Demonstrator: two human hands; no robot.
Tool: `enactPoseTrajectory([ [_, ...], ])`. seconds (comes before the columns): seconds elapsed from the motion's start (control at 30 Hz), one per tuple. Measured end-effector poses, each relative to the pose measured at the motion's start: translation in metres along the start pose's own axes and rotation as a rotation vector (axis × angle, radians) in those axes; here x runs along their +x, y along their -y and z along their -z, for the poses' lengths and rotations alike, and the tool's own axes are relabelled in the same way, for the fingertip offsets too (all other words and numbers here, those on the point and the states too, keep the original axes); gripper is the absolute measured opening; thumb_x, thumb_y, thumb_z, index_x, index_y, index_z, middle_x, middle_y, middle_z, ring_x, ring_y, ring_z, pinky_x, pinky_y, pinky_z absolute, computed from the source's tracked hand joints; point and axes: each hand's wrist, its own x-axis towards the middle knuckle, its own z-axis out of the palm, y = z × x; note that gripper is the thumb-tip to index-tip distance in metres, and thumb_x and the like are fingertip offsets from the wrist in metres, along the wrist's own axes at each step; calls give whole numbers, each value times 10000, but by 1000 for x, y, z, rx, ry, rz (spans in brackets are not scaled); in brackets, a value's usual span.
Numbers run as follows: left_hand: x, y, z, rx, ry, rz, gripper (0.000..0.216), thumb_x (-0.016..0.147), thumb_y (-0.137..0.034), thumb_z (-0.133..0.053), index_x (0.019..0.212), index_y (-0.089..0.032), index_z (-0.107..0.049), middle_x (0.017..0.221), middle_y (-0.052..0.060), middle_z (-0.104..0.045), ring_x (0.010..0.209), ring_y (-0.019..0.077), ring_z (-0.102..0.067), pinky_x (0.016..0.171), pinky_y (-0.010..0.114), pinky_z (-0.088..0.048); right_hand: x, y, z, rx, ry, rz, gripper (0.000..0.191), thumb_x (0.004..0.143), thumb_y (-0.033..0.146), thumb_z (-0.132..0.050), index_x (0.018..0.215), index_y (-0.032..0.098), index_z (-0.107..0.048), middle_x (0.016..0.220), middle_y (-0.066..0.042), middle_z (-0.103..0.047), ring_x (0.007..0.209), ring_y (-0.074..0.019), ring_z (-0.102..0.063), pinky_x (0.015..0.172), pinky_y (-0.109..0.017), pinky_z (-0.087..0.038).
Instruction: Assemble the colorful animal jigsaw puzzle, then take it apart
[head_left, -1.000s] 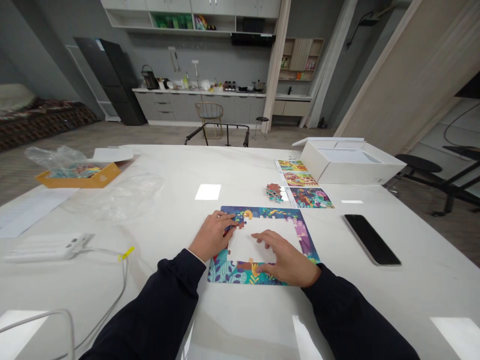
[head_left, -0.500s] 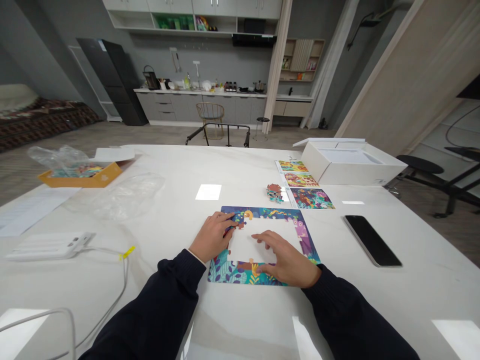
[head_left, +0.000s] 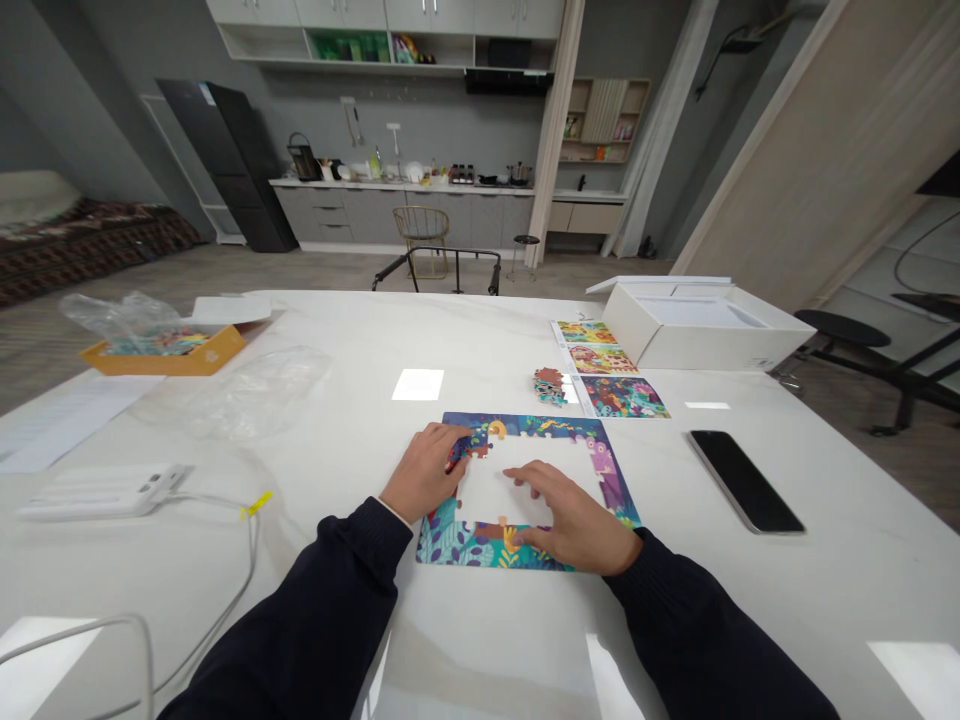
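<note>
A partly built jigsaw puzzle (head_left: 480, 550) is lying flat on the glossy white table (head_left: 465, 650), its border pieces forming a frame with tabletop showing through the middle. A purple creature is peering out at its two o'clock, and brown pieces are jutting inward at ten.

The left hand (head_left: 426, 470) is resting on the border from nine to ten o'clock, its thumb and fingers standing slightly apart — whether they are pinching a piece, I cannot tell. The right hand (head_left: 574, 515) is extending over the border at four o'clock, thumb and fingers spreading wide, the index finger pointing across the bare middle.

Just past the puzzle's twelve, a heap of loose jigsaw pieces (head_left: 550, 386) is sitting beside a printed reference sheet (head_left: 622, 397), which is lying at one o'clock. Behind that sheet, a white cardboard box (head_left: 697, 345) is standing with its lid raised. A black-screened smartphone (head_left: 745, 480) is lying at three. Towards ten, a crumpled clear plastic bag (head_left: 259, 390) is spreading out — and, farther off, an orange box tray (head_left: 169, 357) is holding more colourful pieces.
</note>
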Motion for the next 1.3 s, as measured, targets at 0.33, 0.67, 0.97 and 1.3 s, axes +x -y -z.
enactPoseTrajectory([
  [0.33, 0, -1, 0, -66, -54, -9, 369, 908, -144, -591, 1264, -221, -531, 1181, 91, -658, 1120, 272, -605, 984, 460, -511, 0, -2, 9, 10, -97, -32, 647, 837, 356, -810, 1416, 259, -539, 1181, -85, -659, 939, -223, -632, 866, -412, -565],
  [0.67, 1, -2, 6, -60, -109, -52, 310, 909, -110, -552, 1201, -214, -560, 1142, 91, -664, 1100, 285, -600, 961, 480, -509, 100, -81, 85, -345, -431, -168, 367, 871, 130, -599, 1236, 158, -632, 1280, -154, -674, 1256, -291, -586, 1110, -475, -425],
  [0.97, 0, 0, 6, -69, -140, -59, 257, 928, -122, -547, 1172, -203, -558, 1140, 88, -657, 1098, 277, -595, 961, 467, -504, 124, -100, 92, -361, -403, -236, 269, 741, 80, -714, 992, 166, -664, 987, -89, -733, 1013, -247, -644, 959, -375, -461],
  [1.3, 0, -3, 9, -74, -161, -76, 240, 935, -133, -548, 1164, -204, -566, 1127, 91, -662, 1089, 285, -601, 950, 472, -507, 106, -58, 87, -215, -533, -179, 531, 687, 168, -807, 1143, 199, -539, 1047, -53, -679, 979, -231, -660, 886, -407, -529],
])
